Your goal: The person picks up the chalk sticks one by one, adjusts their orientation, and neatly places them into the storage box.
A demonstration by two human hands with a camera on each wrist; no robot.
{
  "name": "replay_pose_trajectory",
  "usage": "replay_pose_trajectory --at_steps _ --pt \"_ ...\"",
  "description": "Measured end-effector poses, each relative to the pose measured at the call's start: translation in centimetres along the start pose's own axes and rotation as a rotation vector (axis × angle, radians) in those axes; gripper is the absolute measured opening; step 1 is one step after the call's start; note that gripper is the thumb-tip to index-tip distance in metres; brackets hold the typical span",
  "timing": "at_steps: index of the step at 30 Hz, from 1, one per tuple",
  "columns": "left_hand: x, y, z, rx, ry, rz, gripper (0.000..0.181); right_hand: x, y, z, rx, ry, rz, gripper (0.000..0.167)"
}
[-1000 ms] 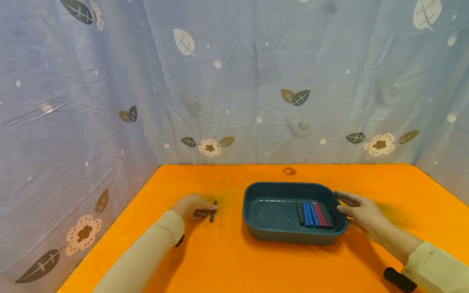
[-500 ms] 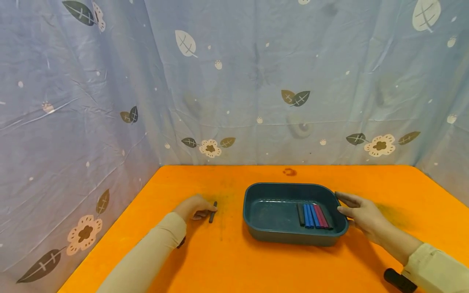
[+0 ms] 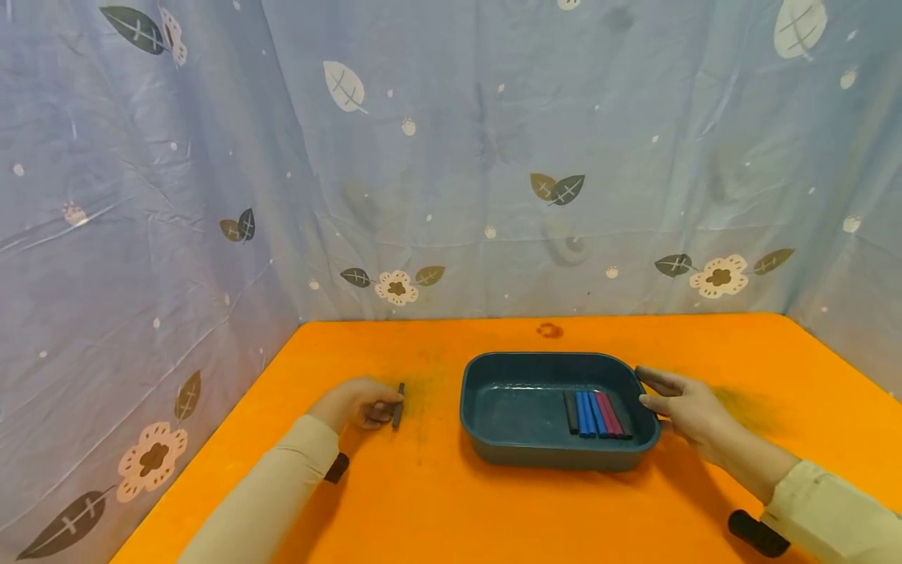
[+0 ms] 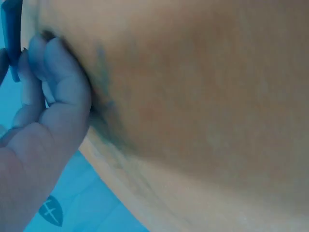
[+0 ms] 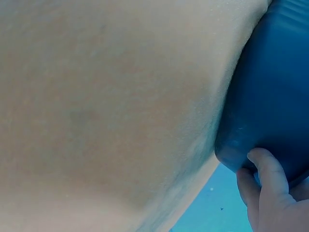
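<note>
In the head view my left hand (image 3: 365,402) pinches a short dark stick (image 3: 398,409) between thumb and fingers, left of the tray. The same stick (image 4: 11,36) is partly cut off at the top left of the left wrist view, where a blue tint hides its true colour. My right hand (image 3: 690,407) holds the right end of a dark teal rectangular tray (image 3: 486,439), thumb at the rim and fingers against the outer wall (image 5: 263,96). Side by side at the tray's right end lie several sticks: dark ones, blue ones (image 3: 586,415) and reddish-pink ones (image 3: 607,415).
The tabletop (image 3: 437,501) is orange, with a faint greenish smudge near the left hand and another beyond the right hand. A ring-shaped stain (image 3: 550,330) marks it near the back edge. Patterned curtains (image 3: 451,157) hang behind and at both sides.
My left hand and the dark stick have shifted slightly to the left, away from the tray. The whole head view has also moved a little. The right hand stays at the tray's end.
</note>
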State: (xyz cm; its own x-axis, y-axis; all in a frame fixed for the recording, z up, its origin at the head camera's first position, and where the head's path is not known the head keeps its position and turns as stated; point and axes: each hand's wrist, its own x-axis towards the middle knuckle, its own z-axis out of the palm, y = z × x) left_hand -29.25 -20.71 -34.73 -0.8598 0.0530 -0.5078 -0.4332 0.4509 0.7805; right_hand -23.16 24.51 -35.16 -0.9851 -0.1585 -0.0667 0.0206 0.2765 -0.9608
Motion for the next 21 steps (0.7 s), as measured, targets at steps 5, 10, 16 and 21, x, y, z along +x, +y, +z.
replay_pose_trajectory --at_steps 5,10,16,21 --pt "-0.8 0.0 0.4 -0.062 0.0 0.04 0.016 -0.3 0.0 0.0 0.022 -0.001 -0.004 0.06" --pt "-1.8 0.3 1.0 -0.118 -0.073 0.117 0.016 -0.1 0.0 0.1 0.036 0.011 -0.009 0.058" --pt "-2.6 1.6 1.5 -0.139 -0.152 0.143 0.019 0.0 0.1 0.1 0.025 0.007 -0.015 0.058" --pt "-2.9 2.9 2.0 -0.147 -0.182 0.131 0.019 -0.1 0.1 0.0 0.012 0.01 -0.015 0.058"
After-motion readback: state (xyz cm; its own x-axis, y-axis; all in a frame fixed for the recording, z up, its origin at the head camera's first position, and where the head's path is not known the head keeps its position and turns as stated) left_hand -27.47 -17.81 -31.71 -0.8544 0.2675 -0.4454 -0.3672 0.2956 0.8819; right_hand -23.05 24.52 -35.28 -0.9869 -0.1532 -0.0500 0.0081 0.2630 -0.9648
